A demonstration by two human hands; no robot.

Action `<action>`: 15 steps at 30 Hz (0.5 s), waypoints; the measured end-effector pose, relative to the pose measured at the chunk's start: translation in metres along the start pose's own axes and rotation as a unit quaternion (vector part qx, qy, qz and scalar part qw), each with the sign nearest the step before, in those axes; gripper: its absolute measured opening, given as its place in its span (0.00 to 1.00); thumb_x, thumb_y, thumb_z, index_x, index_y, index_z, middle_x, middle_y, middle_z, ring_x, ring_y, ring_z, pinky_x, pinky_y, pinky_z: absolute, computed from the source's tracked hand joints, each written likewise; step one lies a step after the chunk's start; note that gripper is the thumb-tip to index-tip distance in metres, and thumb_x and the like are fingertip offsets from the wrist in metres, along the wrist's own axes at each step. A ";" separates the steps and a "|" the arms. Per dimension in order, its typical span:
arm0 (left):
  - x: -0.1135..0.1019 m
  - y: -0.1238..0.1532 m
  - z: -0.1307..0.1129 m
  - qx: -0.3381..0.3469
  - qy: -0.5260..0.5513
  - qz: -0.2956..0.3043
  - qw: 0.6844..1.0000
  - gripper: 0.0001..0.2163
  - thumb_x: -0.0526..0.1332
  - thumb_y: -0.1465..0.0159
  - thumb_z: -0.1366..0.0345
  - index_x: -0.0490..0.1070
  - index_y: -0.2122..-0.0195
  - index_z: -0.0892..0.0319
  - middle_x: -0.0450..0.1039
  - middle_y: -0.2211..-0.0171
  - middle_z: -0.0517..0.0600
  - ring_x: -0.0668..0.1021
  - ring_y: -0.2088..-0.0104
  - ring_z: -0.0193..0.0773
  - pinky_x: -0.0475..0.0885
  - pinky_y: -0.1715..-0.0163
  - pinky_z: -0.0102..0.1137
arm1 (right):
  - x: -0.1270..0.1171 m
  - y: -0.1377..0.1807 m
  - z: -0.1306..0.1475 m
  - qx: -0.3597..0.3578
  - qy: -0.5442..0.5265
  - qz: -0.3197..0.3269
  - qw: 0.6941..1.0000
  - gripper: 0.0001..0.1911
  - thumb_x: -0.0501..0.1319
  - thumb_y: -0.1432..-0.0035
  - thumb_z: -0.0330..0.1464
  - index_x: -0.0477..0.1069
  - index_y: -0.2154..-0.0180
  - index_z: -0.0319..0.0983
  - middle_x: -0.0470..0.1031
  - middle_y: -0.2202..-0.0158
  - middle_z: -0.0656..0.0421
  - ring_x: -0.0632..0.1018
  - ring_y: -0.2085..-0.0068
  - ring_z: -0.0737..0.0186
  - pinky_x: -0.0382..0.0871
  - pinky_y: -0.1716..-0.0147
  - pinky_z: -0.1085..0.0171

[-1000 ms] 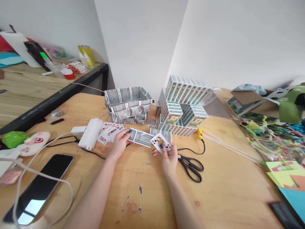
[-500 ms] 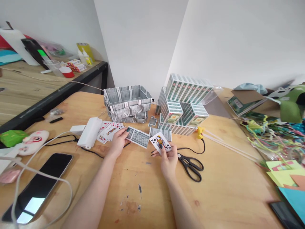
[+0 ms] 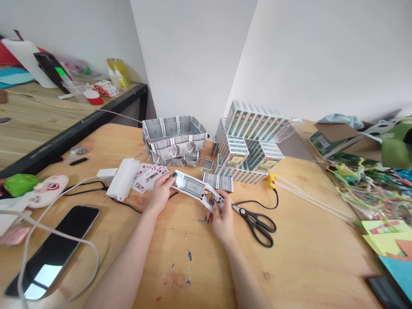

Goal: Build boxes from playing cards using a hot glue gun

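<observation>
Left hand point(image 3: 162, 191) pinches the left end of one card-back strip point(image 3: 191, 185), thumb on top; right hand point(image 3: 223, 219) pinches one queen of clubs point(image 3: 210, 196), face up, by its right part. Both held above the worktop point(image 3: 244, 274), in front of the basket; queen's left edge meets or overlaps the strip's right end, can't tell if joined. Handling, judged: very light, thin, bendy but springy, glossy so a bit slippery; creases easily, any seam likely the weak spot. Best hold: thumb and fingers flat at outer ends or edges, light pressure. Counts: one patterned basket point(image 3: 175, 150), one pair of scissors point(image 3: 257, 223), one phone point(image 3: 58, 249), one white device point(image 3: 122, 180), one yellow plug point(image 3: 272, 180). Face-up cards point(image 3: 149, 177) beside the device: at least four, overlapping, exact number unclear. Stacked card boxes point(image 3: 254, 122): many, two front blocks below a top row, total not countable.
</observation>
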State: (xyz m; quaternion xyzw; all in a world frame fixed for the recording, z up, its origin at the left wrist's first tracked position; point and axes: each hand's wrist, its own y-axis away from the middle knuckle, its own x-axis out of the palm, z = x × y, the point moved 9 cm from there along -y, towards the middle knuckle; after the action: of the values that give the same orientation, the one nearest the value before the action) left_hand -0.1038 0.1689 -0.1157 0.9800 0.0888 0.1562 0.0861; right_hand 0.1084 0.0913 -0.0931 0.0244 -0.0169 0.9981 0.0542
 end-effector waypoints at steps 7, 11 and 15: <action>0.006 0.006 -0.007 0.015 -0.061 0.015 0.998 0.17 0.64 0.49 0.55 0.71 0.61 0.60 0.75 0.69 0.48 0.77 0.71 0.39 0.72 0.76 0.29 | -0.001 -0.002 -0.004 0.021 -0.012 0.022 0.999 0.13 0.52 0.41 0.35 0.58 0.54 0.42 0.67 0.74 0.64 0.62 0.85 0.73 0.56 0.86 0.72; 0.010 0.010 -0.010 0.017 -0.073 0.030 0.997 0.16 0.63 0.48 0.56 0.72 0.62 0.60 0.74 0.70 0.48 0.76 0.72 0.38 0.71 0.77 0.28 | -0.010 -0.004 -0.001 0.001 0.010 -0.001 1.000 0.12 0.55 0.44 0.33 0.64 0.57 0.43 0.69 0.72 0.62 0.64 0.82 0.70 0.59 0.85 0.71; 0.011 0.010 -0.010 0.010 -0.074 0.042 0.996 0.16 0.63 0.48 0.56 0.71 0.62 0.61 0.74 0.71 0.47 0.76 0.73 0.37 0.70 0.79 0.28 | -0.012 -0.003 0.003 -0.019 0.021 -0.013 1.000 0.12 0.57 0.47 0.32 0.67 0.58 0.43 0.70 0.71 0.61 0.64 0.80 0.69 0.60 0.84 0.70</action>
State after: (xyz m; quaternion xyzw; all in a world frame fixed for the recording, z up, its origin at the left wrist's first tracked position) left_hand -0.0952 0.1628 -0.1010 0.9925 0.0429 0.0862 0.0758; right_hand 0.1212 0.0931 -0.0904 0.0023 -0.0346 0.9971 0.0677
